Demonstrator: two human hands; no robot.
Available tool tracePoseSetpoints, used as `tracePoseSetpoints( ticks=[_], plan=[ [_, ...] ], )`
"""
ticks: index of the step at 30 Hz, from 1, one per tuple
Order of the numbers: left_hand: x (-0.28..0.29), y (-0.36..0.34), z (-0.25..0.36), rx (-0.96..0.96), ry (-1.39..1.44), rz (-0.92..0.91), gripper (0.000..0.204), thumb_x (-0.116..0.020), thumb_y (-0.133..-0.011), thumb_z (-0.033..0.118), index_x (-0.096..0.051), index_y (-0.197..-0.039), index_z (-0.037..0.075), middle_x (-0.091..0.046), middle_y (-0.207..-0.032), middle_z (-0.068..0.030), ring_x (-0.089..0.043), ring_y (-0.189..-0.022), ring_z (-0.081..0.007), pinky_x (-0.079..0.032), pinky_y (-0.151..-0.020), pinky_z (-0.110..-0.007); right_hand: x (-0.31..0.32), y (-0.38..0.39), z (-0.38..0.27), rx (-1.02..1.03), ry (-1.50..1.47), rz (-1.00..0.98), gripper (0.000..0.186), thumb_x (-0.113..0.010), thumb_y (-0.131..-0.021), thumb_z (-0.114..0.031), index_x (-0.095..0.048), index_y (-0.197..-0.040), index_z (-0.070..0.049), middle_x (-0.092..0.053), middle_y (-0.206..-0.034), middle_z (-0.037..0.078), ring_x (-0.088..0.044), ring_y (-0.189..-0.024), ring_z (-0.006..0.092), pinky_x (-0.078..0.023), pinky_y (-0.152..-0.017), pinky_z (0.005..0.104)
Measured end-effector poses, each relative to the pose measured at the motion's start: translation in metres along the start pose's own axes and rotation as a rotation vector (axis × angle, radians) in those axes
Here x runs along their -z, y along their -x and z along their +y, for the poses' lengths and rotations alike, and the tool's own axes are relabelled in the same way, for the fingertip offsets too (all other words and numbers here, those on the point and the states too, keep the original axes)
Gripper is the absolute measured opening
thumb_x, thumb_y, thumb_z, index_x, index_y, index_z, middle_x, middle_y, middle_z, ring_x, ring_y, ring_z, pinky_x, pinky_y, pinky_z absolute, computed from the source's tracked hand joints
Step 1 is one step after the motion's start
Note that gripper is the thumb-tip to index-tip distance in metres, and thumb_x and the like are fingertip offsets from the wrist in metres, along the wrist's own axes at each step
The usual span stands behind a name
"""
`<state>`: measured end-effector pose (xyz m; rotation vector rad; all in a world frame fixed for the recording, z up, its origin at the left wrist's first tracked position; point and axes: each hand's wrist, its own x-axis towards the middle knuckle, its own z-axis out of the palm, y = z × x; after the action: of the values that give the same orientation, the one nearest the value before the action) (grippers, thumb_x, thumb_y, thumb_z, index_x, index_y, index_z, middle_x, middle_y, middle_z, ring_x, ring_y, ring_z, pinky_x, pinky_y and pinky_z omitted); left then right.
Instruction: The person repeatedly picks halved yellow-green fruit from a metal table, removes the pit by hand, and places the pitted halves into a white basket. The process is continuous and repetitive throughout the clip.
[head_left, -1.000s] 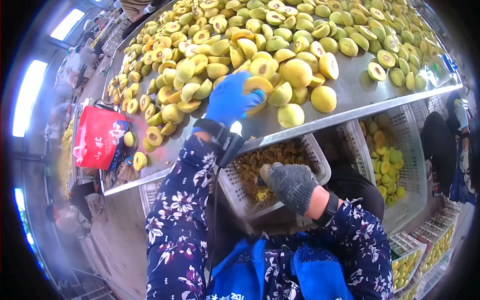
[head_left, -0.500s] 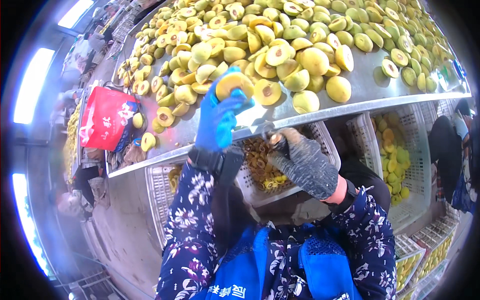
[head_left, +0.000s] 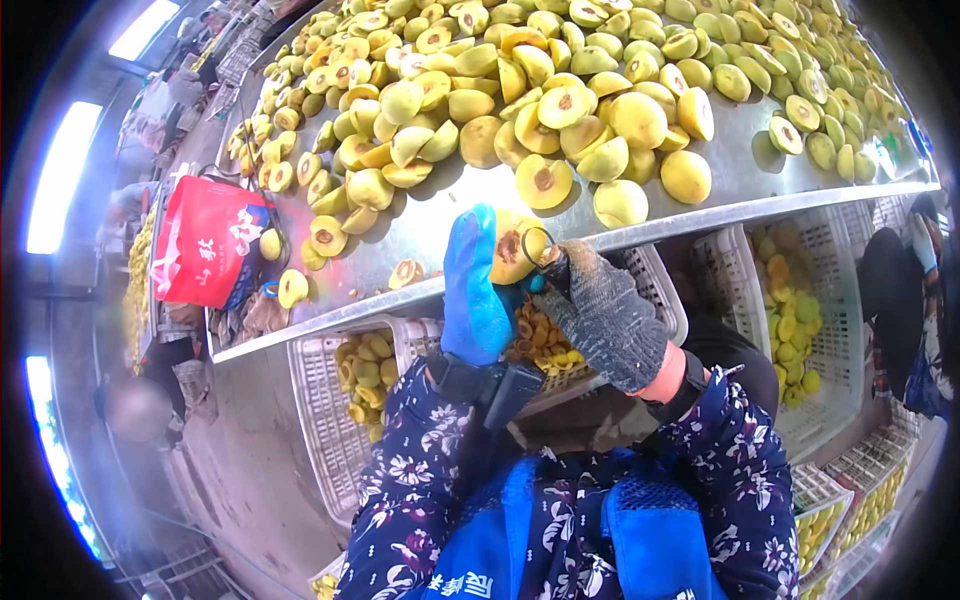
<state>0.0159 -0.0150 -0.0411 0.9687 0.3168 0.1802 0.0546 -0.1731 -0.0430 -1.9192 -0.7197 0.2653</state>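
Observation:
In my blue-gloved left hand [head_left: 474,295] a yellow peach half [head_left: 507,262] is held cut side up, its brown centre showing. My right hand [head_left: 618,322], in a dark grey knitted glove, is closed on a small tool with a thin metal loop [head_left: 547,258]. The loop is against the right side of the peach half. Both hands are at the front edge of the metal table [head_left: 640,228], above a white crate [head_left: 672,295] holding brown pits and yellow scraps. Loose peach halves [head_left: 544,182] lie just beyond my hands.
A big heap of peach halves [head_left: 480,70] covers the table's far side. A red bag [head_left: 210,240] stands at the left end. White crates with peach halves stand below, left [head_left: 320,410] and right [head_left: 840,330]. Another person [head_left: 905,310] is at the far right.
My left hand has come nearer with the peach half, down from over the table to my right hand. The tool's loop now meets the fruit. A peach half near the table edge has come into sight.

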Motion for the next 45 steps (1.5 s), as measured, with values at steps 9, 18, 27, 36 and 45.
tracePoseSetpoints(
  ticks=[9,18,27,36,45],
  plan=[
    [-0.003,-0.002,-0.008,-0.298,-0.388,-0.002,0.04,-0.044,-0.104,0.03,-0.054,-0.127,-0.001,-0.056,-0.129,-0.0124,-0.054,-0.113,-0.0181,-0.041,-0.101,-0.034,-0.004,0.002,-0.005,-0.048,0.171,-0.025,0.03,-0.062,-0.089,-0.018,-0.053,-0.115,-0.006,-0.065,-0.099,0.021,-0.063,-0.095,0.0418,-0.05,-0.079,0.0494],
    [-0.014,-0.005,-0.006,-0.316,-0.276,0.004,0.044,-0.046,-0.104,0.031,-0.051,-0.132,-0.002,-0.058,-0.126,-0.0146,-0.061,-0.102,-0.0214,-0.05,-0.09,-0.034,-0.018,-0.006,-0.003,-0.059,-0.037,-0.027,0.023,-0.058,-0.096,-0.023,-0.052,-0.109,-0.005,-0.066,-0.088,0.024,-0.064,-0.088,0.0452,-0.051,-0.072,0.05],
    [-0.019,-0.002,-0.006,-0.297,-0.066,0.02,0.044,-0.043,-0.105,0.034,-0.054,-0.125,-0.004,-0.064,-0.108,-0.0128,-0.063,-0.094,-0.0235,-0.053,-0.085,-0.035,-0.025,-0.005,-0.002,-0.035,-0.107,-0.039,0.025,-0.057,-0.096,-0.024,-0.051,-0.11,-0.003,-0.065,-0.089,0.027,-0.064,-0.09,0.0464,-0.051,-0.071,0.0498],
    [-0.013,0.007,-0.003,-0.249,-0.146,0.112,0.053,-0.038,-0.104,0.043,-0.058,-0.117,-0.005,-0.065,-0.102,-0.0142,-0.063,-0.093,-0.022,-0.052,-0.087,-0.034,-0.023,-0.003,-0.016,-0.232,-0.116,-0.178,0.026,-0.056,-0.088,-0.01,-0.05,-0.111,0.0,-0.064,-0.09,0.028,-0.063,-0.089,0.0464,-0.05,-0.073,0.0542],
    [-0.014,0.006,-0.003,-0.173,-0.032,0.122,0.065,-0.033,-0.102,0.054,-0.058,-0.119,-0.003,-0.067,-0.102,-0.0172,-0.064,-0.095,-0.0292,-0.052,-0.089,-0.043,-0.027,0.004,-0.007,-0.113,-0.182,-0.14,0.034,-0.059,-0.085,-0.011,-0.048,-0.115,0.0,-0.064,-0.096,0.027,-0.063,-0.092,0.0462,-0.05,-0.075,0.0536]
  ],
)
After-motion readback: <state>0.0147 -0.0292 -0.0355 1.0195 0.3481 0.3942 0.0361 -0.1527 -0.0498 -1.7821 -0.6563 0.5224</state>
